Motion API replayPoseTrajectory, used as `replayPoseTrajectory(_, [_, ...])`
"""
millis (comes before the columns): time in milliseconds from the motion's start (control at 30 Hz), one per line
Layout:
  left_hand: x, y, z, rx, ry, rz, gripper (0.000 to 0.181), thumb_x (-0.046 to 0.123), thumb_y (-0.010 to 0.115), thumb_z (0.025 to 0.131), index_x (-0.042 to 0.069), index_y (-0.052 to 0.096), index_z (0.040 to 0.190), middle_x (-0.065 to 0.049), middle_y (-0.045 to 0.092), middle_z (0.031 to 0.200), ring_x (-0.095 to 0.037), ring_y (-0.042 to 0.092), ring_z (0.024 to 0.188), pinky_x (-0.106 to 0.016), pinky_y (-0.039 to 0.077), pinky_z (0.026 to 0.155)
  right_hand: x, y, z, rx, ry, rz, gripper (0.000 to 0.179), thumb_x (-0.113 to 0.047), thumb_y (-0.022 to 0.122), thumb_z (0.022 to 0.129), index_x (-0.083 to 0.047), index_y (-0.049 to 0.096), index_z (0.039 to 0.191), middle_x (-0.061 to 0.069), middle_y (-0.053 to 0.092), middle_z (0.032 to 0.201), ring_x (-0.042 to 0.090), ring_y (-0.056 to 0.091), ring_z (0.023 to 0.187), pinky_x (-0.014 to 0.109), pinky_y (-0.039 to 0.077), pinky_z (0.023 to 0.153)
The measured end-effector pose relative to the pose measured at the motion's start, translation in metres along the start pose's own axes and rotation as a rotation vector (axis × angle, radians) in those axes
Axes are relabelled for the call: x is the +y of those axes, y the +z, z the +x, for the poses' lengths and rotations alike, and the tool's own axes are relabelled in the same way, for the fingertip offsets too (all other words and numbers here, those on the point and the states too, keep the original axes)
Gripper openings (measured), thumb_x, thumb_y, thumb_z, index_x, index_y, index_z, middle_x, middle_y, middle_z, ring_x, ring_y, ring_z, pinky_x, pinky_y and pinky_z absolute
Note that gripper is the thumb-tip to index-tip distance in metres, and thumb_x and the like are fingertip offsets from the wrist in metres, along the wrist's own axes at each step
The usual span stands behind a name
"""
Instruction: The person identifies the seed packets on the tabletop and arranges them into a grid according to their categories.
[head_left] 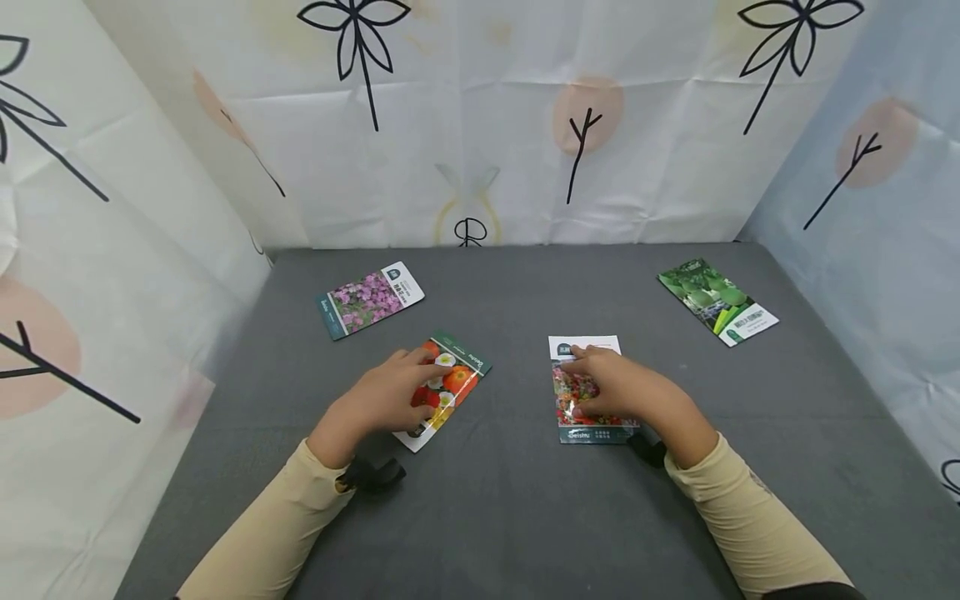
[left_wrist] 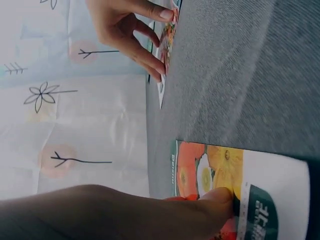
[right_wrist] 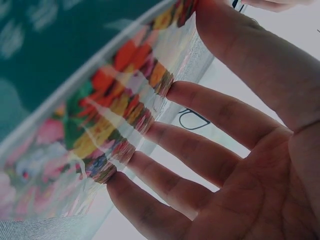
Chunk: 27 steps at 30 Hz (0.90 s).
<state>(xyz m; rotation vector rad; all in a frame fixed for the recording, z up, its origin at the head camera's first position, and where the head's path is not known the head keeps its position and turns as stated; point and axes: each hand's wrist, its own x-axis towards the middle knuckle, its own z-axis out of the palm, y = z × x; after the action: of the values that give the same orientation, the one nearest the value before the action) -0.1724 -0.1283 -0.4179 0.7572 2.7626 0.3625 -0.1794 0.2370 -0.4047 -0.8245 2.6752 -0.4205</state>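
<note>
On the grey table, my left hand (head_left: 378, 402) rests on a seed packet with orange, red and white flowers (head_left: 459, 380), which lies at a slant. Its thumb (left_wrist: 216, 201) presses the packet's printed face in the left wrist view, while the other fingers are mostly hidden there. To the right, my right hand (head_left: 626, 387) touches a seed packet of mixed small flowers (head_left: 592, 435) that lies nearly square to the table. In the right wrist view, its fairly straight fingertips (right_wrist: 175, 90) meet the glossy front of that packet (right_wrist: 112, 100).
A pink-flower packet (head_left: 367, 302) lies at the back left of the table (head_left: 495, 517). At the back right lies a green packet with a white end (head_left: 708, 296). White printed cloth (head_left: 510, 167) hangs behind and along both sides.
</note>
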Motion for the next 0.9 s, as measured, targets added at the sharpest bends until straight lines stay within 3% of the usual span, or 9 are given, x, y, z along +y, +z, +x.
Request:
replayPoseTrajectory(300, [0.017, 0.005, 0.01, 0.018, -0.014, 0.037, 0.06, 0.032, 0.082, 0.091, 0.023, 0.066, 0.148, -0.008, 0.058, 0.135, -0.023, 0.05, 0.103, -0.037, 0.048, 0.069, 0.0, 0.0, 0.002, -0.024, 0.026, 0.004, 0.063, -0.019, 0.086, 0.088, 0.001, 0.065, 0.143, 0.034, 0.047, 0.159, 0.054, 0.039, 0.151, 0.062, 0.041, 0.118])
replayPoseTrajectory(467, [0.029, 0.006, 0.016, 0.016, -0.033, 0.078, 0.061, 0.039, 0.081, 0.092, 0.023, 0.065, 0.149, -0.01, 0.059, 0.137, -0.023, 0.047, 0.099, -0.035, 0.042, 0.065, -0.001, 0.0, 0.001, -0.021, 0.023, -0.005, 0.062, -0.018, 0.086, 0.088, 0.001, 0.065, 0.143, 0.034, 0.047, 0.158, 0.054, 0.041, 0.15, 0.062, 0.042, 0.117])
replayPoseTrajectory(767, [0.045, 0.012, 0.027, 0.06, -0.035, 0.15, 0.063, 0.049, 0.081, 0.091, 0.021, 0.067, 0.146, -0.012, 0.064, 0.134, -0.028, 0.058, 0.112, -0.046, 0.057, 0.079, 0.0, 0.001, 0.0, -0.009, 0.001, -0.014, 0.062, -0.017, 0.086, 0.088, 0.004, 0.065, 0.142, 0.036, 0.047, 0.157, 0.054, 0.043, 0.148, 0.061, 0.044, 0.115])
replayPoseTrajectory(900, [0.05, 0.015, 0.031, 0.098, -0.025, 0.157, 0.057, 0.05, 0.082, 0.09, 0.017, 0.073, 0.136, -0.012, 0.067, 0.123, -0.028, 0.06, 0.109, -0.047, 0.057, 0.076, 0.001, 0.0, 0.001, 0.0, -0.017, -0.019, 0.061, -0.016, 0.086, 0.088, 0.004, 0.065, 0.141, 0.037, 0.047, 0.157, 0.055, 0.045, 0.146, 0.06, 0.046, 0.113])
